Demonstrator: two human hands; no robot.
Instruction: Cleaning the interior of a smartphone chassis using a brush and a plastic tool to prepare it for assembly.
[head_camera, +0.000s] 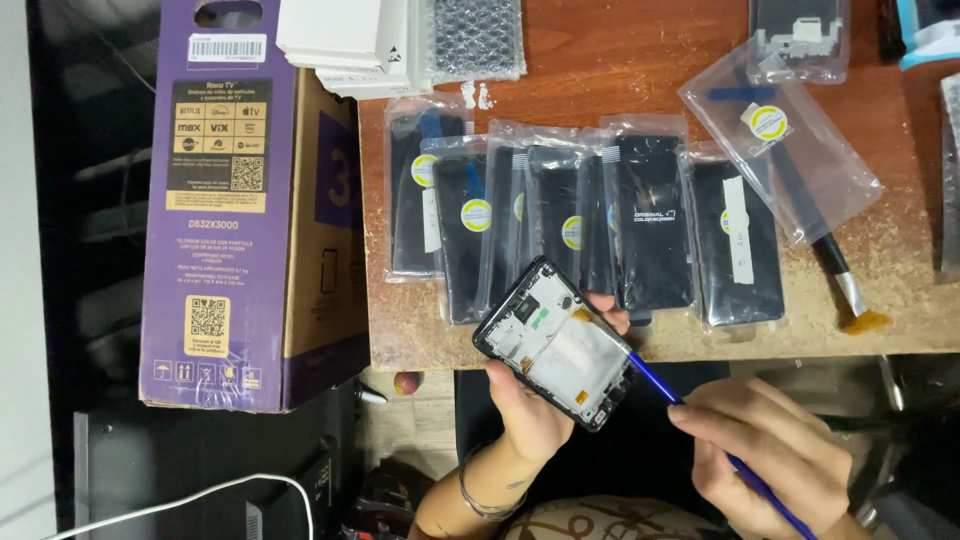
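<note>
My left hand (530, 405) holds a black phone screen frame (555, 343) from below, its inner side with white and yellow parts facing up, just off the wooden table's front edge. My right hand (765, 452) grips a thin blue brush handle (655, 382) whose tip rests on the frame's right side. Behind it on the table (600, 60) lies a row of several black phone screens in clear plastic bags (560, 220) with round yellow stickers.
A tall purple and brown cardboard box (250, 200) stands at the table's left. White boxes (345, 40) and bubble wrap (475, 38) lie at the back. A paintbrush (850, 290) under an empty bag (780, 140) lies at the right. A white cable (180, 500) runs below.
</note>
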